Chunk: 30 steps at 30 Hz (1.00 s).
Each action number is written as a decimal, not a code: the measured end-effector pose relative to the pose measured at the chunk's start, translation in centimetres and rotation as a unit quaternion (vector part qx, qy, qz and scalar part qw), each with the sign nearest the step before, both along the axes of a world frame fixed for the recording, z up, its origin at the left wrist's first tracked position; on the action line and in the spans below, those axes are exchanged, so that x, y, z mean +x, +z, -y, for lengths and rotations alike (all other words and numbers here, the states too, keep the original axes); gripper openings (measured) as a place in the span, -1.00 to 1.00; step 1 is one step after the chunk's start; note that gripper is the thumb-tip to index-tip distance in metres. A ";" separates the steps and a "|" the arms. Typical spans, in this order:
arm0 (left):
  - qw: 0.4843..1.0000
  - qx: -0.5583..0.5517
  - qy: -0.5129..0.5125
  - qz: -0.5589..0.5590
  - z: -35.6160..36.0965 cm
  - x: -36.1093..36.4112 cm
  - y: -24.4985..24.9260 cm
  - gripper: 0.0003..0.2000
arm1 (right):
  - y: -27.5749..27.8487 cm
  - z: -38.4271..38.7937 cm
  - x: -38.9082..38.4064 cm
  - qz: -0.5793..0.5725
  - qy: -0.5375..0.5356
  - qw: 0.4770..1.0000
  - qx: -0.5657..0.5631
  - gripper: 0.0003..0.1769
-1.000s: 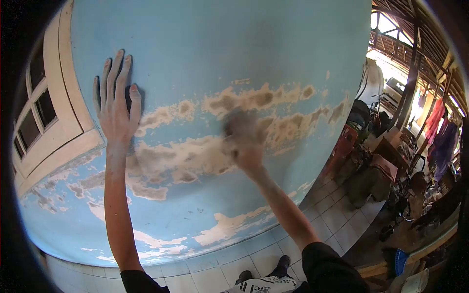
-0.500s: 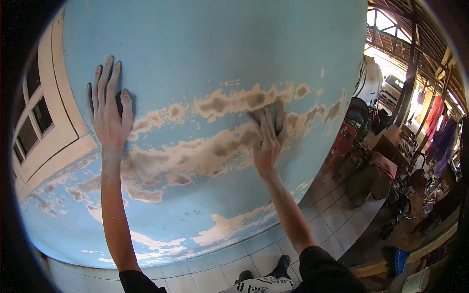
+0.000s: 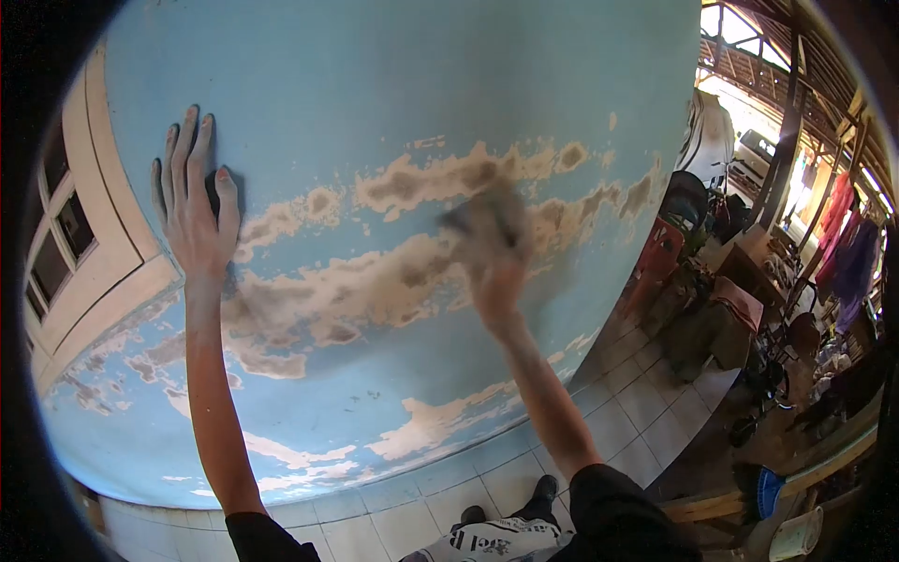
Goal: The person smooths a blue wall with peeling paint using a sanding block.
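The blue wall [image 3: 393, 103] fills most of our view, its paint peeled away in long tan and grey patches [image 3: 337, 290] across the middle. Half a second ago our right hand lay sharp and still on the upper strip of bare plaster; now it is smeared with motion and sits a little further left and lower on the same strip. Our left arm has stayed straight, reaching up from the lower edge. Our left hand [image 3: 192, 201] is spread flat against the blue paint, fingers pointing up and close together, thumb out to the side, holding nothing. Our right arm slants up from the lower right, and our right hand [image 3: 493, 267] presses towards the wall. The dark sanding pad [image 3: 482, 220] shows as a blur at its fingertips, against the wall, and we cannot tell how the fingers grip it.
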State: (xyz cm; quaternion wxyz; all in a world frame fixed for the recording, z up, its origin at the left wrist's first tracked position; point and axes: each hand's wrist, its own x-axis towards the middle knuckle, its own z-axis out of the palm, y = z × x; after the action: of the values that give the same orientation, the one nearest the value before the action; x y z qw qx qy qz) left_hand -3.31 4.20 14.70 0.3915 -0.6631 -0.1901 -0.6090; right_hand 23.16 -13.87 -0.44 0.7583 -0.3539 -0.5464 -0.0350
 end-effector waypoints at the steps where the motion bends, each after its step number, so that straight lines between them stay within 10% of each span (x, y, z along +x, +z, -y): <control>1: 1.000 0.003 -0.002 -0.005 0.0 0.0 0.0 -0.54 | -0.2 -0.2 0.0 0.001 0.004 1.000 -0.002 -0.50; 3: 1.000 0.004 -0.001 -0.009 0.1 0.1 -0.1 -0.55 | -0.8 -0.9 -0.2 0.053 -0.461 0.884 0.045 -0.48; 7: 1.000 0.008 -0.005 -0.010 -0.2 0.0 -0.1 -0.54 | -1.7 0.4 -2.5 0.307 -0.483 0.813 -0.106 -0.46; 11: 1.000 0.013 -0.016 -0.013 0.2 0.1 0.1 -0.58 | -1.5 2.1 1.7 0.154 -0.530 0.824 -0.128 -0.43; 30: 0.895 0.179 -0.176 -0.370 8.7 23.3 5.7 -0.75 | -4.4 0.8 4.2 0.113 -0.477 0.866 -0.100 -0.36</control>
State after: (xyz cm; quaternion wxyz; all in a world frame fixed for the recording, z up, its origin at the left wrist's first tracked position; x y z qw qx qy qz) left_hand 20.01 -4.48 20.37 0.4324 -0.7817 0.2002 -0.4024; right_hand 27.40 -14.65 -4.86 0.5428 -0.6386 -0.3939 -0.3774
